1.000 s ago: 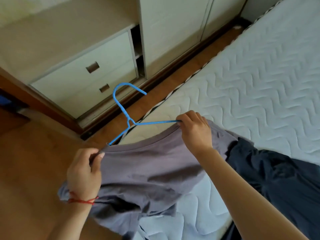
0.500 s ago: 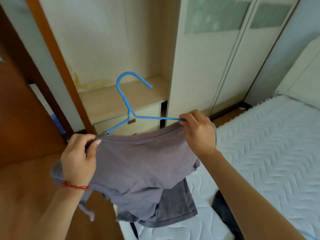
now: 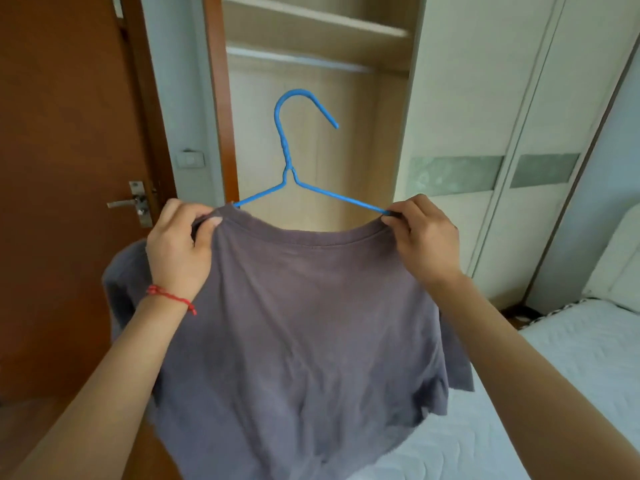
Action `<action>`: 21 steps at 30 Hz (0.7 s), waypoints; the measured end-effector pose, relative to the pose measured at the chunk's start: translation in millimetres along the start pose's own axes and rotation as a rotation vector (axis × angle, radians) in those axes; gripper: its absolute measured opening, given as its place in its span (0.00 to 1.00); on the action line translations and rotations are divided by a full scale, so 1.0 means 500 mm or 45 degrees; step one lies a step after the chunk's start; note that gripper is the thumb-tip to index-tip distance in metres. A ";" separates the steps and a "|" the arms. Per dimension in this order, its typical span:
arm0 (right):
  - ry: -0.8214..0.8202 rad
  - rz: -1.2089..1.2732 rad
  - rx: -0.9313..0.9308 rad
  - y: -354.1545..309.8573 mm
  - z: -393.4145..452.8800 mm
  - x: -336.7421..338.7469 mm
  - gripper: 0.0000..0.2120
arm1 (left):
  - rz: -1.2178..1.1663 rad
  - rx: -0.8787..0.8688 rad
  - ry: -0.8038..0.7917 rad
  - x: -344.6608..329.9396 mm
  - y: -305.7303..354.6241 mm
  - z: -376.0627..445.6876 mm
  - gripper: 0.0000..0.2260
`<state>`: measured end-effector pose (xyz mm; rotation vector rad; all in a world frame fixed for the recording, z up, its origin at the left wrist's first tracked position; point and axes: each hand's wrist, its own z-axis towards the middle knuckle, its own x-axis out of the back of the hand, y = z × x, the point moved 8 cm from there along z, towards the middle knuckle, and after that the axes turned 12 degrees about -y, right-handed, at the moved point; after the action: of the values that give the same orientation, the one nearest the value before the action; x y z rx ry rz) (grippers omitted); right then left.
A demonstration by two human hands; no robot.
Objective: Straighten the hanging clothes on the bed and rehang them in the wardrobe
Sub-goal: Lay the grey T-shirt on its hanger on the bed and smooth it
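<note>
- A person holds up a grey-purple T-shirt (image 3: 304, 323) on a blue wire hanger (image 3: 286, 157), seen from a camera on their head.
- The left hand (image 3: 180, 247) pinches the shirt's left shoulder near the collar, fingers curled round the fabric; a red string bracelet (image 3: 169, 296) circles that wrist.
- The right hand (image 3: 424, 237) grips the shirt's right shoulder together with the hanger's right arm, thumb and fingers closed on both.
- The hanger stands upright, its hook pointing up and to the right, above the shirt's neckline.
- The shirt hangs in the air between the two hands, its body draping down towards the near edge of the view.
- Beyond the hanger is an open wardrobe (image 3: 311, 64) bay with a pale rail (image 3: 298, 58) across it under a shelf.
- Closed wardrobe doors (image 3: 502, 116) stand to the right.
- A brown wooden door (image 3: 62, 133) with a metal handle (image 3: 126, 203) is on the left.
- The white quilted bed (image 3: 588, 341) lies at the lower right.
</note>
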<state>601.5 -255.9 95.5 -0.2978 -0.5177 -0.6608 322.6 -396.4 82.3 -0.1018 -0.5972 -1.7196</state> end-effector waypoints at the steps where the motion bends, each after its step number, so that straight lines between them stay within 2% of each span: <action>1: 0.013 -0.008 0.011 -0.015 0.014 0.009 0.15 | -0.008 -0.015 0.022 0.016 -0.007 0.021 0.05; 7: 0.085 -0.071 -0.025 -0.116 0.036 0.026 0.15 | -0.114 -0.139 0.037 0.071 -0.084 0.094 0.06; 15: 0.200 -0.196 -0.211 -0.280 -0.019 0.025 0.11 | -0.348 -0.269 -0.129 0.083 -0.213 0.118 0.05; 21: 0.136 -0.295 -0.341 -0.375 -0.084 0.044 0.11 | -0.509 -0.340 -0.208 0.097 -0.243 0.087 0.03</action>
<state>509.6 -425.9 91.2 -0.4559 -0.3634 -0.9686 186.0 -406.5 98.0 -0.3327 -0.5282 -2.1905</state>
